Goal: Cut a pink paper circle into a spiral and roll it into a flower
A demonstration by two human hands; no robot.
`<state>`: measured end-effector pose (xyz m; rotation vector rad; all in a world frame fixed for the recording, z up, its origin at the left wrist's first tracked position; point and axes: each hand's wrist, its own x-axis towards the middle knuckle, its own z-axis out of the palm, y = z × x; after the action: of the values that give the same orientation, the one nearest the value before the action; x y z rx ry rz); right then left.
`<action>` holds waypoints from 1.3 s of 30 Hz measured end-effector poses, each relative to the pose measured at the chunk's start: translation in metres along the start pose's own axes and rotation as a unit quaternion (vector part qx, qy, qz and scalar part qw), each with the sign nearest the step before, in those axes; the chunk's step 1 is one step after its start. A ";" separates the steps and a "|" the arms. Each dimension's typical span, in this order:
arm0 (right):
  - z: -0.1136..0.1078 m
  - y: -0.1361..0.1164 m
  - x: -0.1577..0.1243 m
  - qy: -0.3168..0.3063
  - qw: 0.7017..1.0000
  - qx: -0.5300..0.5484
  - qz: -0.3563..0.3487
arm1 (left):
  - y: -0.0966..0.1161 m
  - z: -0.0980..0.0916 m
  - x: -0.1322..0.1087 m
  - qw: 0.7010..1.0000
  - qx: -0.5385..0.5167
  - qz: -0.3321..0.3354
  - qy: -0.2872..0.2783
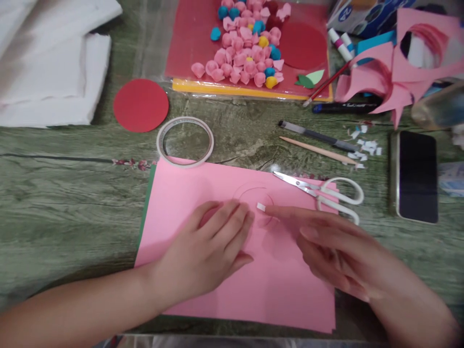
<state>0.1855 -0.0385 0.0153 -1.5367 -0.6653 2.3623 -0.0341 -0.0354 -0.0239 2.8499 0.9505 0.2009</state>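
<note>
The left hand (213, 249) lies palm-down on a rectangular sheet of pink paper (286, 290), its fingers close together, seemingly to steady the sheet; whether it clamps anything underneath, I cannot tell. Just right of it, the right hand (337, 246) has its fingers apart, with a small white rectangular scrap (261, 207) at the outstretched index fingertip, probably clinging there by stickiness. Just beyond the right hand, white-handled metal scissors (297, 182) lie partly over the sheet, perhaps for easy reach. Beyond the left hand, a thin whitish ring-shaped tape roll (162, 154) overlaps the sheet's far edge, beside a flat red paper disc (141, 105). Farthest from both hands, crumpled pink, blue and yellow pieces (250, 53) cluster, presumably to keep them clear of the work.
</note>
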 end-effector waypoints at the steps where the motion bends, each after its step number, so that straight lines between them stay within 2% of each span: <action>1: 0.000 0.000 0.001 -0.004 1.000 -0.004 -0.001 | 0.000 0.000 0.000 1.000 0.000 0.002 -0.001; 6: -0.002 -0.004 0.006 0.037 0.997 -0.063 -0.026 | -0.005 0.001 0.002 1.000 -0.006 0.017 -0.002; 12: -0.005 -0.020 0.019 0.105 0.974 -0.181 -0.085 | -0.011 0.002 0.003 0.999 -0.010 0.043 -0.007; 16: -0.001 -0.025 0.027 0.112 0.964 -0.218 -0.101 | -0.011 0.003 0.002 0.999 -0.012 0.039 -0.009; 20: 0.001 -0.021 0.031 0.137 0.952 -0.246 -0.120 | -0.011 0.003 0.003 0.999 -0.015 0.041 -0.005; 24: 0.004 -0.016 0.032 0.166 0.930 -0.302 -0.129 | -0.011 0.004 0.003 0.999 -0.014 0.039 0.004; 32: 0.011 -0.015 0.034 0.210 0.855 -0.441 -0.175 | -0.010 0.005 0.003 0.999 -0.012 0.040 0.002; 39: 0.012 -0.014 0.035 0.232 0.826 -0.480 -0.186 | -0.010 0.005 0.002 0.999 -0.010 0.043 -0.001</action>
<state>0.1596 -0.0135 -0.0016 -1.9448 -1.9650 1.2593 -0.0376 -0.0262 -0.0306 2.8732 0.8224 0.2149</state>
